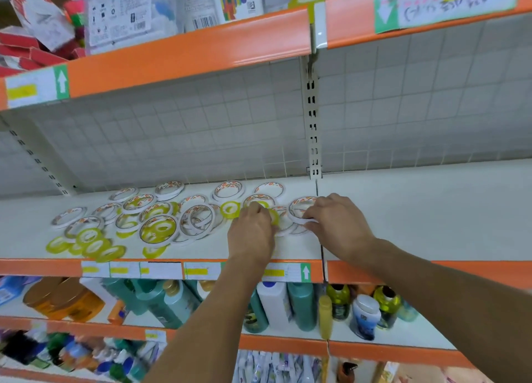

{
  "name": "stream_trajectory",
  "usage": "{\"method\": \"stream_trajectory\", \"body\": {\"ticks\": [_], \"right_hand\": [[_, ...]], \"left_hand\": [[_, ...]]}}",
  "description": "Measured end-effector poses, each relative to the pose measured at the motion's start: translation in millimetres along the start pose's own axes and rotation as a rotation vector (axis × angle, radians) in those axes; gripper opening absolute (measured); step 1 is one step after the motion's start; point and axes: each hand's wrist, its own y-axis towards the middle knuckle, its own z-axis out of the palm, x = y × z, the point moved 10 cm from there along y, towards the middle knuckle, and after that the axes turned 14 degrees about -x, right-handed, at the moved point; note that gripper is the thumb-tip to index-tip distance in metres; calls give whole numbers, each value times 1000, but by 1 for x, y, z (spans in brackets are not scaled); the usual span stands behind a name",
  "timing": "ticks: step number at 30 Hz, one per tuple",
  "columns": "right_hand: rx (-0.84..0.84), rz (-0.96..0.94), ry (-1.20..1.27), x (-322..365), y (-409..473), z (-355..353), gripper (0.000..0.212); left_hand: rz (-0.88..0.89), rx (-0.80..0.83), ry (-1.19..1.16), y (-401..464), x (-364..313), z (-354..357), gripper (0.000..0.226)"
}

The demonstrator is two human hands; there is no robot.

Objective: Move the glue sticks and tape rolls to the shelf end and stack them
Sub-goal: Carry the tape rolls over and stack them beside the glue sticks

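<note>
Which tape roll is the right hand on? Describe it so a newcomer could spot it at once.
Find the white middle shelf and the upright slotted post at its back. Just left of the seam below it lies a white-rimmed tape roll, under the right hand: the rightmost roll of the whole scatter.

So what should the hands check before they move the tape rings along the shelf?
1. Right hand has a ring: ok, its fingers hold the white tape roll beside the shelf joint.
2. Left hand has a ring: cannot tell, its fingers cover a small yellow tape roll but the grip is hidden.
3. Room to the right: ok, the shelf past the joint is bare.
4. All rings gathered: not ok, many white and yellow rolls lie scattered to the left.
5. Neat stacks: not ok, the rolls overlap loosely.
6. Glue sticks found: cannot tell, none show on this shelf.
</note>
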Motion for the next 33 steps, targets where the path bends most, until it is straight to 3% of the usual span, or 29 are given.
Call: {"method": "stream_trajectory", "body": {"ticks": [21,28,33], "right_hand": [[26,211,-127,-117,-61,-56,29],[142,267,-56,-130,-77,-46,28],[178,286,-43,-132,-77,-39,28]], "left_hand": [[226,20,-130,12,-149,23,36],[232,160,-177,3,-164,50,33],[238,174,-192,2,-164,50,29]]}}
